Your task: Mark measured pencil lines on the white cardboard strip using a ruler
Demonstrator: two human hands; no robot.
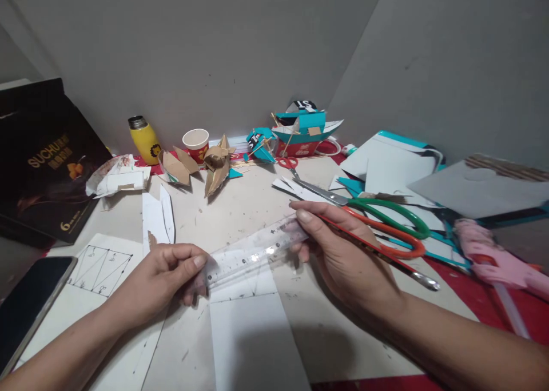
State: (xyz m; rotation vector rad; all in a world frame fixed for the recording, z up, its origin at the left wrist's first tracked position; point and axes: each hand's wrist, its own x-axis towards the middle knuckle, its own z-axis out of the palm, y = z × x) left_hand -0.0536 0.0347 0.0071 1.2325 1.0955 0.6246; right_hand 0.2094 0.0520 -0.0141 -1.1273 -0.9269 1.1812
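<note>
My left hand (171,282) pinches one end of a clear plastic ruler (253,254). The other end of the ruler is between the fingers of my right hand (343,259), which also holds a dark pencil (373,245) slanting down to the right. The ruler is raised, tilted up to the right, above a white card strip (253,328) with pencil lines and small marks. Part of those lines is seen through or hidden by the ruler. Left of my left hand lies a sheet with a drawn, dimensioned figure (100,268).
Green-and-orange-handled scissors (386,208) lie beyond my right hand, near card scraps (390,162). A pink glue gun (493,254) is at right, a phone (34,311) at left. Behind stand a yellow bottle (143,142), a paper cup (196,142), cardboard pieces (178,168) and a model boat (306,128).
</note>
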